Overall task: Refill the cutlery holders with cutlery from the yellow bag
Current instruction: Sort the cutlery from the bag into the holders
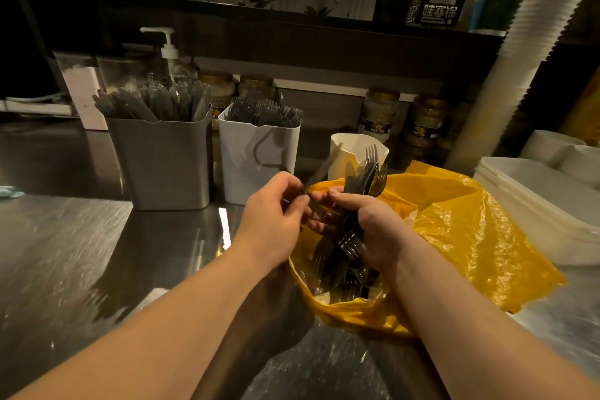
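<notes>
A yellow bag (pixel 467 230) lies open on the steel counter, with dark plastic cutlery (pixel 341 273) inside. My right hand (pixel 373 224) grips a bundle of forks (pixel 367 175) above the bag's mouth. My left hand (pixel 276 208) pinches one blurred piece of cutlery (pixel 319 170) pulled from that bundle. Behind stand three holders: a grey holder (pixel 162 166) full of knives, a white holder (pixel 259 156) full of forks, and a smaller white holder (pixel 354 148), mostly hidden behind the bundle.
Stacked white trays (pixel 535 204) sit right of the bag, with a tall stack of white cups (pixel 519 42) above them. A pump bottle (pixel 168 52) and jars (pixel 380 114) line the back wall. The steel counter (pixel 81 253) stretches left.
</notes>
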`<state>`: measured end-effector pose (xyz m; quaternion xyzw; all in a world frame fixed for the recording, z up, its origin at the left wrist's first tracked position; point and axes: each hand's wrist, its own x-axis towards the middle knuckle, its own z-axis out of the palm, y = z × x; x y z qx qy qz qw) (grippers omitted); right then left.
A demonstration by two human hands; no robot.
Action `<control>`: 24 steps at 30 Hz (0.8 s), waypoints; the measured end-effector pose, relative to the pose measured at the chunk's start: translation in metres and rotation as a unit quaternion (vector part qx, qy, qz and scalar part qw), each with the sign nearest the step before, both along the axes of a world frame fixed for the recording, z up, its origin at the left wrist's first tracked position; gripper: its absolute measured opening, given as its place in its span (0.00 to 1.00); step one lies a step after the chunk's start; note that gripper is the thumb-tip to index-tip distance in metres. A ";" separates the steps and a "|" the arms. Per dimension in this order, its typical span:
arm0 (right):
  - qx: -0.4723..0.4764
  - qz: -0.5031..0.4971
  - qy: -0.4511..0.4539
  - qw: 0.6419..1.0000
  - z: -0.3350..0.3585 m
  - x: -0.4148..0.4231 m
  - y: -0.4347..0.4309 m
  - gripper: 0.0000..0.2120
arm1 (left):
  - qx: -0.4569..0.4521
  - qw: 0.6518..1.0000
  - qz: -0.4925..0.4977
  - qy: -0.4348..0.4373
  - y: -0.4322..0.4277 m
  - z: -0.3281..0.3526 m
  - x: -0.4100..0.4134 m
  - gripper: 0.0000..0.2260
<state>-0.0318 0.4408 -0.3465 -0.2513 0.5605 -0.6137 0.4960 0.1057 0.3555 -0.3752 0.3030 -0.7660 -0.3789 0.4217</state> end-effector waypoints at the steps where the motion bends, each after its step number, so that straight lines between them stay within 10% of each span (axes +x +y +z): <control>1: 0.003 0.003 0.001 1.000 0.000 0.000 0.000 0.12 | 0.013 1.000 -0.027 0.001 0.004 0.001 -0.001 0.06; 6: 0.008 0.008 -0.019 1.000 0.002 0.001 0.000 0.11 | -0.031 0.995 -0.034 -0.085 -0.004 -0.001 0.000 0.19; 10: -0.025 0.021 -0.081 0.996 0.004 0.001 0.001 0.11 | -0.061 0.995 -0.004 -0.080 -0.009 -0.005 0.003 0.06; 20: -0.019 0.047 -0.052 0.997 0.003 0.000 0.000 0.14 | -0.074 0.944 0.192 0.257 -0.043 0.105 0.039 0.06; 24: -0.031 0.056 -0.058 0.996 0.002 0.000 0.000 0.16 | -0.064 0.965 0.243 0.078 -0.074 0.123 0.043 0.08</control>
